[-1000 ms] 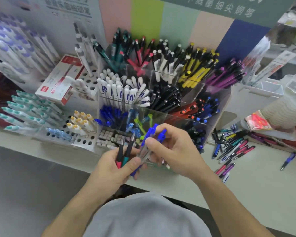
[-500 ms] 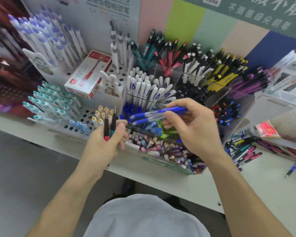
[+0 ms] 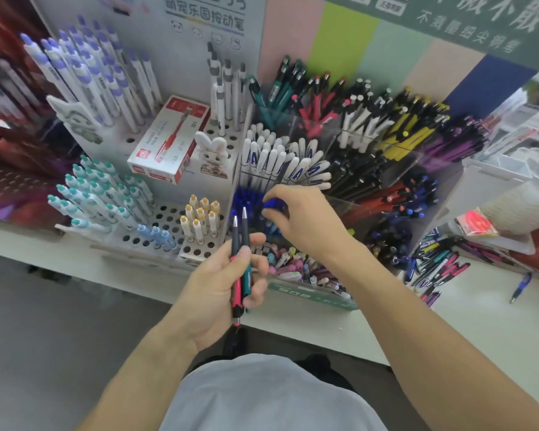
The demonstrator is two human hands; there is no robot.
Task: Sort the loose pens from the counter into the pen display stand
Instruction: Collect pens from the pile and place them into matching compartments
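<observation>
Behind the pale counter (image 3: 371,331) we are facing a pastel striped wall, and against it the clear tiered pen display stand (image 3: 349,169) is already holding full colour-sorted compartments: teal, red, white, yellow, purple, black. We are judging ourselves partway through the sorting, since a scattered pile of loose mixed-colour pens (image 3: 439,262) is still lying on the counter to the right, with one stray blue pen (image 3: 521,286) lying apart from it. Beside the stand, a white perforated rack (image 3: 168,219) is carrying teal-capped and yellow-capped pens, with a red-and-white pen box (image 3: 168,138) and a small rabbit figure (image 3: 212,157) sitting on it; none of these is blocking our reach. Our right hand (image 3: 305,219) is pinching blue clear-barrelled pens (image 3: 276,206) over the blue compartment (image 3: 246,203), apparently lowering them in. Our left hand (image 3: 221,284) is gripping two dark pens, one red-gripped and one teal-gripped (image 3: 240,275), upright and waiting for their compartments at the stand's back row.
</observation>
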